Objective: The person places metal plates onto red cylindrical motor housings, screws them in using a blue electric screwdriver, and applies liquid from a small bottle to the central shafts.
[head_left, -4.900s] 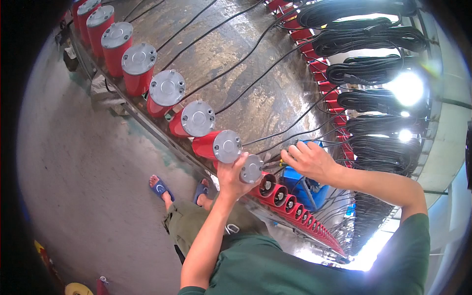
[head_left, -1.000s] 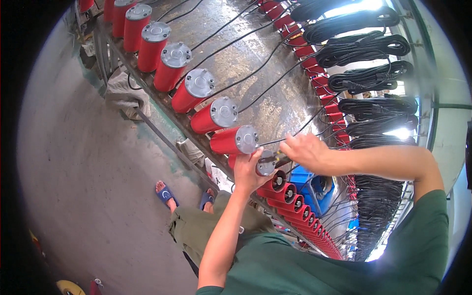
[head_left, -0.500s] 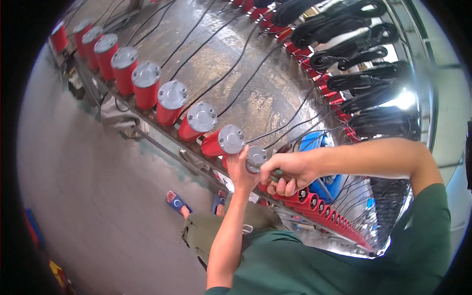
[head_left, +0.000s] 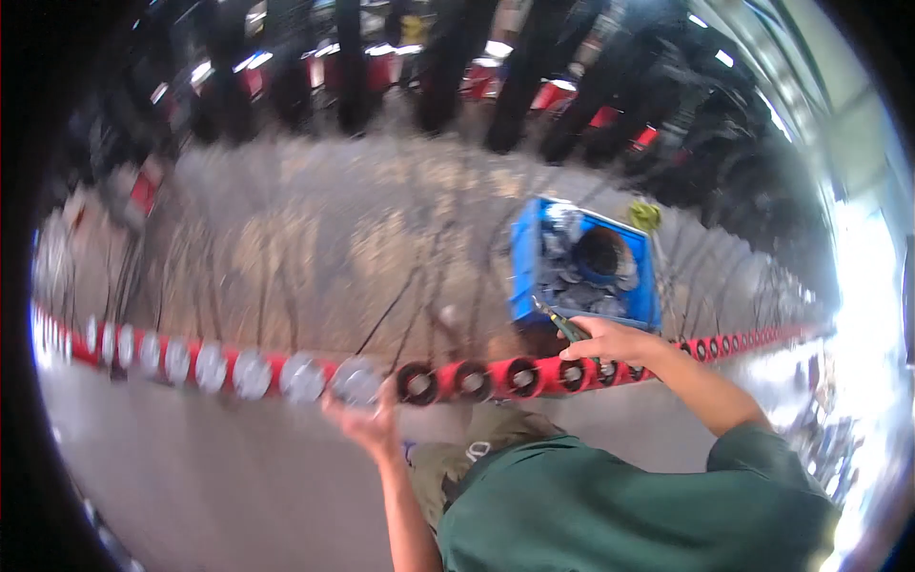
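Observation:
My left hand (head_left: 367,424) is open, fingers spread, against the lower edge of a grey metal end cap (head_left: 357,381) on a red cylinder; I cannot tell whether it touches. That cap is the last in a run of capped cylinders to the left. Right of it, several red cylinders have open ends, such as the nearest open-ended cylinder (head_left: 416,383). My right hand (head_left: 615,345) is closed around green-handled pliers (head_left: 569,327), their metal tip pointing up and left at the front edge of a blue crate (head_left: 522,257). Motion blurs much of the picture.
Grey caps (head_left: 564,229) and a dark round container (head_left: 602,255) lie in the crate. Black cables (head_left: 388,310) run across the worn bench (head_left: 315,219) from the cylinders. Dark cable bundles (head_left: 438,76) line the far side. A yellow-green item (head_left: 645,215) sits behind the crate.
The view has swung round, bringing the crate into full sight. My right hand with the pliers has left the capped cylinder and moved right, beside the crate. My left hand's fingers have spread.

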Demonstrator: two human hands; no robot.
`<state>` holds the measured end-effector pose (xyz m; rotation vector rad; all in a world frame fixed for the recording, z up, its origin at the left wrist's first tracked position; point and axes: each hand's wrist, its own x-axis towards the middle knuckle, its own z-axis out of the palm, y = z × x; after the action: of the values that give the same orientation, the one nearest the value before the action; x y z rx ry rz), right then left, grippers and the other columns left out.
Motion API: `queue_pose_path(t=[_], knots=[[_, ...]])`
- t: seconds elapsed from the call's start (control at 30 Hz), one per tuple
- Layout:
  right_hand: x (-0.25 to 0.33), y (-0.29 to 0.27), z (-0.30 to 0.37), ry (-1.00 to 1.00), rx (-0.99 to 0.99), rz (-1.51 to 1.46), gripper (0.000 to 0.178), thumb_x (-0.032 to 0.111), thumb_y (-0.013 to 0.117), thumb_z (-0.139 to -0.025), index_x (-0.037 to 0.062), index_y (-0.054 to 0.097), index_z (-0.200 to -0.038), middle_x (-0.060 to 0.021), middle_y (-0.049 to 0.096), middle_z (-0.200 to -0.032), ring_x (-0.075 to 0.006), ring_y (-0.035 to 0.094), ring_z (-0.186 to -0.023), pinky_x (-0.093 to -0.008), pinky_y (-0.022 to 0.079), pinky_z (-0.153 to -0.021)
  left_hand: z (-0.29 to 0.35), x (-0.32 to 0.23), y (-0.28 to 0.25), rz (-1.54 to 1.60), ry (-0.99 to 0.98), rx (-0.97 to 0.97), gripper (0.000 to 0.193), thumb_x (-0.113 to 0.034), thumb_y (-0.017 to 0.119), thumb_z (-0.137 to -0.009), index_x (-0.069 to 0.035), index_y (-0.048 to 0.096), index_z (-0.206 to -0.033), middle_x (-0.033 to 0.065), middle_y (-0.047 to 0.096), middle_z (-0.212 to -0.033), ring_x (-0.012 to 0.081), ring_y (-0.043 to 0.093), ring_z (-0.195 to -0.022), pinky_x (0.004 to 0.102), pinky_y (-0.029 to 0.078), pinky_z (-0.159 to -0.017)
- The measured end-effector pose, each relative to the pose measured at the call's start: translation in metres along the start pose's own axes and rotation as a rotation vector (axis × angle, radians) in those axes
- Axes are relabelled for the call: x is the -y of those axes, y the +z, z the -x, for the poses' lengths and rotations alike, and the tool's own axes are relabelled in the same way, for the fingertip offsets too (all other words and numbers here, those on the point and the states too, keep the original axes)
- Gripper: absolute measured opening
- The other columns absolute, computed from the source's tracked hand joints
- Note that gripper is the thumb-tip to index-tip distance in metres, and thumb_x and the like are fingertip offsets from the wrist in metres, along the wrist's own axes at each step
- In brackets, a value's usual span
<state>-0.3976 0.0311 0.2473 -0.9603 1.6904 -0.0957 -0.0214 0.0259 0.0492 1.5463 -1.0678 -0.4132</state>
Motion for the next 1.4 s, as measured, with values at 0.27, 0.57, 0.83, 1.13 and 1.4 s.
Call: queue_pose_path(t=[0.27, 0.57, 0.83, 1.13, 1.4], knots=[[-0.181, -0.140, -0.064, -0.470, -0.491, 0.483, 0.079, 0.044, 0.081, -0.073, -0.0010, 0.063, -0.135, -0.0215, 0.069, -0.119, -0.0402, 0.065, -0.114, -0.0479, 0.053, -0.098, 0.041, -0.210, 0.146, 0.081, 0.281, 0.532, 0.024, -0.009, 0.078, -0.089, 0.001, 0.069, -0.110, 0.0162, 0.070, -0.112, 0.0350, 0.066, -0.105, 0.0450, 0.053, -0.093], [-0.180, -0.158, -0.127, -0.501, -0.756, 0.257, 0.024, 0.025, 0.071, -0.092, 0.0048, 0.071, -0.106, -0.0202, 0.069, -0.104, -0.0383, 0.067, -0.106, -0.0469, 0.056, -0.094, 0.136, -0.144, 0.386, -0.821, 0.420, 1.028, 0.015, -0.013, 0.069, -0.088, -0.002, 0.074, -0.095, 0.0243, 0.076, -0.097, 0.0411, 0.077, -0.089, 0.0478, 0.064, -0.079], [-0.160, -0.191, -0.210, -0.190, -0.870, 0.438, 0.027, 0.030, 0.071, -0.094, 0.0074, 0.068, -0.110, -0.0168, 0.067, -0.108, -0.0352, 0.070, -0.104, -0.0502, 0.059, -0.085, 0.124, -0.182, 0.342, -0.510, 0.213, 0.969, 0.026, -0.028, 0.081, -0.083, -0.003, 0.081, -0.088, 0.0191, 0.078, -0.086, 0.0361, 0.077, -0.085, 0.0464, 0.060, -0.081], [-0.143, -0.192, -0.199, -0.239, -0.976, 0.405, 0.018, 0.015, 0.066, -0.089, 0.0032, 0.079, -0.093, -0.0253, 0.076, -0.093, -0.0388, 0.078, -0.094, -0.0505, 0.062, -0.075, 0.062, -0.212, 0.201, 0.588, -0.702, 0.911, 0.029, -0.003, 0.074, -0.093, 0.010, 0.072, -0.119, 0.0140, 0.077, -0.104, 0.0176, 0.074, -0.086, 0.0302, 0.062, -0.073], [-0.183, -0.234, -0.202, -0.308, -0.949, -0.020, 0.019, 0.020, 0.075, -0.086, 0.0026, 0.078, -0.095, -0.0186, 0.079, -0.093, -0.0299, 0.077, -0.086, -0.0426, 0.060, -0.080, 0.050, -0.184, 0.176, 0.667, -0.763, 0.924, 0.025, 0.003, 0.067, -0.097, 0.013, 0.067, -0.120, 0.0151, 0.077, -0.104, 0.0220, 0.077, -0.085, 0.0345, 0.067, -0.073]])
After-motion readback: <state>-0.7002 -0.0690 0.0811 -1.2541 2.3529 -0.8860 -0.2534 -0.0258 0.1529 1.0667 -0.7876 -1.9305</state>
